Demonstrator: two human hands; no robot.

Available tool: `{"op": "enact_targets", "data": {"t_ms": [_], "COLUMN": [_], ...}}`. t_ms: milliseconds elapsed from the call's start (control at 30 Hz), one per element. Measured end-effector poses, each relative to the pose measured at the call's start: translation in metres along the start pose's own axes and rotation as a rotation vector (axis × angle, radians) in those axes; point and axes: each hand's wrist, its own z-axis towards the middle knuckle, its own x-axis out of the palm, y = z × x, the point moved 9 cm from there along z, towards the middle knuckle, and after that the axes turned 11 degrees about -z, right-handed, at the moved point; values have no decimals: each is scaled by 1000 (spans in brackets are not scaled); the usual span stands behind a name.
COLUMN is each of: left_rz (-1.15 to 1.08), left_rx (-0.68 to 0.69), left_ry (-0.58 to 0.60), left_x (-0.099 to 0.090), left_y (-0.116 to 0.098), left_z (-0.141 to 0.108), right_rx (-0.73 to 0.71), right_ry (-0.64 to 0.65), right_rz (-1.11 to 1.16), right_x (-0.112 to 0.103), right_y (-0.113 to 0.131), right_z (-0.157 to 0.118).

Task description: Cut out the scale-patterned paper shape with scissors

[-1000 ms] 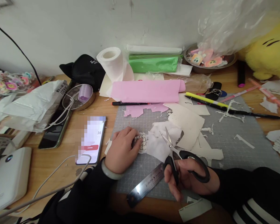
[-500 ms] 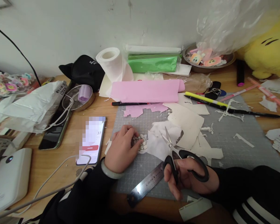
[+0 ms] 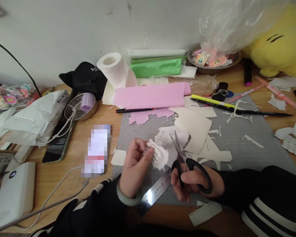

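Observation:
Between the thumb and fingers of my left hand [image 3: 135, 166] is a small torn-edged white paper piece [image 3: 160, 155] with dark drawn lines, raised off the mat. My right hand [image 3: 196, 179] has its fingers through the black handles of a pair of scissors [image 3: 179, 149], whose blades are slightly apart and point up and away. Behind the blades lies a crumpled white sheet [image 3: 165, 136]. A steel ruler [image 3: 156, 191] rests below my hands, partly hidden by my left wrist. Cream paper offcuts [image 3: 196, 126] lie just beyond the scissors.
A grey cutting mat [image 3: 239, 141] covers the middle of the wooden desk. Folded pink paper [image 3: 150, 95], a paper roll [image 3: 114, 67] and a metal bowl [image 3: 213, 65] stand behind. At left are a phone [image 3: 97, 149], a cable and a white power bank [image 3: 13, 194]. Pens [image 3: 212, 102] lie at right.
My left hand has lifted the drawn paper piece off the mat and tilted it towards the scissors. The scissors stay in my right hand. The view has shifted slightly.

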Motion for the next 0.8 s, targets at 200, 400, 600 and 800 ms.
{"op": "enact_targets", "data": {"t_ms": [200,400,600,800], "left_rz": [-164,-209,-229,-304], "left_rx": [-195,-249,-405,-475], "left_ry": [110,110,209,256], "left_x": [36,33,35,44], "left_y": [37,45,51,54], "left_z": [-25,-24,-25,-27], "right_rx": [-61,-152,-179,-187], "right_ry": [-53,-229,-261,-252], "right_rz": [-67,-129,-149,-240], "right_x": [-6,-23,-33,-24], "right_y": [1,16,21,27], "right_z": [2,0,1,-5]}}
